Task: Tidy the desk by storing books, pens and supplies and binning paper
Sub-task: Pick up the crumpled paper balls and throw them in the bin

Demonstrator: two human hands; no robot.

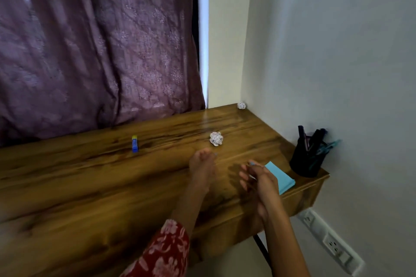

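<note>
A person's left hand (202, 164) is reaching, fingers loosely curled and empty, toward a crumpled paper ball (216, 138) lying mid-desk (90, 186); the right hand (256, 177) is hovering, fingers relaxed, beside a blue notepad (281, 177). The ball is looking light and crushable, likely best pinched around its middle.

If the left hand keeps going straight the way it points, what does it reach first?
Most likely the nearer crumpled paper ball, just beyond the left hand and slightly right of its line; depth is uncertain. No other object lies between them.
</note>
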